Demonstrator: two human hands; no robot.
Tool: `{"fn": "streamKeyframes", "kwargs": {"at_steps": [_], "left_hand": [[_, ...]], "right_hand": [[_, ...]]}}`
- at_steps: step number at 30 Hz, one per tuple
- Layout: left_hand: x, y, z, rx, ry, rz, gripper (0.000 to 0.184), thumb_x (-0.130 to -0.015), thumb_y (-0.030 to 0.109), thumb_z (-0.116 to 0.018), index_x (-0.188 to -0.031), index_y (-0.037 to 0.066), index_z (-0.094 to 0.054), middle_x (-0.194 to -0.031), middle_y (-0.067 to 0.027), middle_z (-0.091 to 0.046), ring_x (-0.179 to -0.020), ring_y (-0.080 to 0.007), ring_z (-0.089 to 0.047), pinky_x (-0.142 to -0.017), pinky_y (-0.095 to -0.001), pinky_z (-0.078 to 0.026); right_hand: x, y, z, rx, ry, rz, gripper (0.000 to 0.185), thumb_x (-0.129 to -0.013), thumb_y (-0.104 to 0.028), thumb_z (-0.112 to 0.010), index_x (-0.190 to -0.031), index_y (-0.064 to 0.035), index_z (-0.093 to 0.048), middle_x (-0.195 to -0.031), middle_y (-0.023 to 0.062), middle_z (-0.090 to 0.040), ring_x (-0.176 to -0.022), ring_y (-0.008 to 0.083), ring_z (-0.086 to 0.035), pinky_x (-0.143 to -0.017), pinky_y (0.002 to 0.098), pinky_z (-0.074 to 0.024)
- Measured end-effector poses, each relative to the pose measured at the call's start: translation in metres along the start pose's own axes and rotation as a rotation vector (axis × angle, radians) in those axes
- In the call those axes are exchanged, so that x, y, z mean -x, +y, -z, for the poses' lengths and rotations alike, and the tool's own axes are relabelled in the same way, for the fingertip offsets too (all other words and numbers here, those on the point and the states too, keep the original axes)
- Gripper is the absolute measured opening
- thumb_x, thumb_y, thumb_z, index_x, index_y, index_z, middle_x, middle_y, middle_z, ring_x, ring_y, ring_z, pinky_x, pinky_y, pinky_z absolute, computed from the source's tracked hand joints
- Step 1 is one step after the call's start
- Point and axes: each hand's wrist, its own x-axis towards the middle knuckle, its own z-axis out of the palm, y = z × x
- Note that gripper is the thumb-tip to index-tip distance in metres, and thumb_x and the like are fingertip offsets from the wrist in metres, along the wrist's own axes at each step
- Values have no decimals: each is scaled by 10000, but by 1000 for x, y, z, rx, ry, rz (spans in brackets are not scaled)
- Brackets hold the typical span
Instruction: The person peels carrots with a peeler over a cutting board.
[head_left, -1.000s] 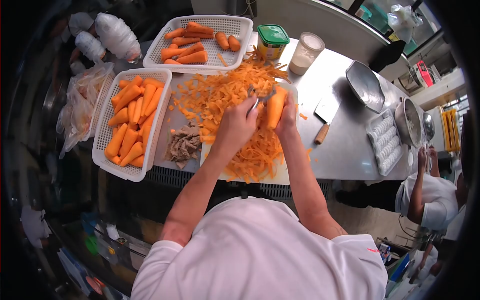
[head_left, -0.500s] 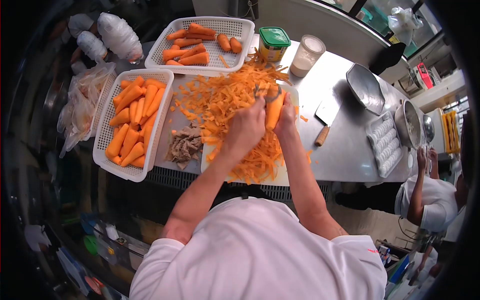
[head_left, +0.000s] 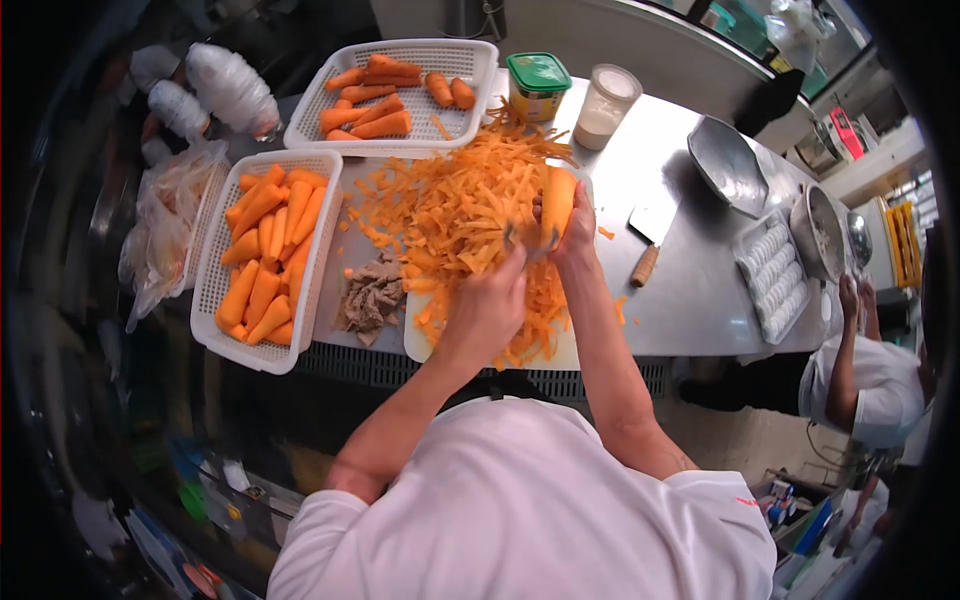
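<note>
My right hand [head_left: 576, 236] is closed round a thick carrot [head_left: 559, 200], which stands nearly upright with its upper part showing. A peeler [head_left: 536, 241], blurred by motion, is in my left hand [head_left: 492, 300], and its head lies at the lower part of the carrot. Under and beside both hands spreads a large heap of orange peelings [head_left: 470, 200]. The heap covers most of a white cutting board [head_left: 420, 340], whose edges show at the front and right. A crumpled brown cloth [head_left: 372, 297] lies left of the board.
White baskets of carrots stand left [head_left: 313, 262] and at the back [head_left: 475, 100]. Behind the heap are a green-lidded tub [head_left: 538, 85] and a clear container [head_left: 606, 108]. A cleaver [head_left: 650, 232] and a tray of white pieces [head_left: 772, 279] lie rightward. Another person [head_left: 862, 385] works at far right.
My left hand and the peeler have moved down along the carrot, from its upper part to its lower part. My right hand still grips the carrot. The whole view has shifted slightly.
</note>
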Motion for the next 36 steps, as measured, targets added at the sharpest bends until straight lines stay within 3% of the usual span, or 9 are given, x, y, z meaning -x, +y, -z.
{"fn": "streamKeyframes", "kwargs": {"at_steps": [7, 11, 16, 18, 20, 24, 29, 31, 36], "left_hand": [[-53, 6, 15, 49, 152, 0, 291, -915, 76, -597, -1183, -31, -631, -837, -277, -641, -734, -378, -670, -637, -374, -508], [-34, -8, -10, -49, 190, -113, 286, -920, 72, -590, -1188, -15, -635, -835, -272, -640, -717, -387, -656, -631, -368, -503], [35, -16, 22, 46, -178, 131, 312, -919, 46, -565, -1221, -1, -628, -804, -195, -664, -658, -277, -649, -634, -355, -500], [28, -28, 40, 52, -157, 14, 329, -913, 37, -566, -1236, 5, -620, -828, -175, -665, -667, -243, -641, -640, -345, -500], [15, -30, 61, -2, -149, -151, 380, -881, -11, -580, -1259, 25, -603, -938, -133, -680, -701, -190, -636, -665, -320, -504], [-4, -33, 106, 331, 25, 168, 191, -865, 15, -664, -1056, 26, -652, -827, -108, -699, -637, -147, -653, -597, -252, -528], [-57, -102, 118, 1020, 386, -130, 106, -943, 151, -657, -979, 72, -596, -764, -68, -668, -557, -84, -593, -490, -209, -471], [-75, -91, 77, 1051, 548, 5, 144, -1003, 239, -572, -989, 96, -556, -731, -61, -646, -516, -71, -553, -459, -202, -429], [-106, -92, -2, 766, 388, 167, 211, -1020, 283, -501, -933, 90, -505, -666, -53, -596, -514, -106, -573, -439, -250, -439]], "right_hand": [[11, 12, -9, 269, 118, 87, 521, -1062, -461, -300, -1214, -25, -543, -966, 134, -660, -809, 251, -654, -708, 368, -571], [1, 10, -18, 77, 92, 72, 544, -1067, -463, -256, -1215, -25, -544, -974, 137, -655, -841, 250, -652, -708, 368, -568], [0, -8, 16, 38, 47, 48, 595, -1066, -463, -199, -1306, 17, -458, -1033, 172, -612, -863, 259, -615, -740, 374, -570], [4, -13, 12, 1, -8, 14, 597, -1066, -459, -212, -1326, 30, -434, -1051, 177, -596, -856, 256, -607, -737, 364, -569], [21, -21, -1, -106, -105, -156, 534, -1059, -401, -310, -1345, 40, -405, -1092, 189, -569, -851, 252, -596, -744, 353, -565], [70, -22, -25, -128, 53, -289, 454, -1022, -340, -433, -1261, 45, -455, -1092, 187, -572, -808, 222, -595, -664, 300, -562], [102, -11, -12, 240, -234, -317, 534, -920, -260, -601, -1366, -42, -401, -1091, 139, -580, -687, 142, -575, -512, 193, -501], [111, 2, -20, 336, -278, -297, 598, -861, -178, -658, -1394, -113, -394, -1035, 92, -602, -654, 104, -559, -479, 194, -441], [118, 18, -22, 672, -225, -289, 674, -788, -7, -662, -1403, -141, -422, -905, 17, -602, -583, 77, -522, -471, 200, -382]]}}
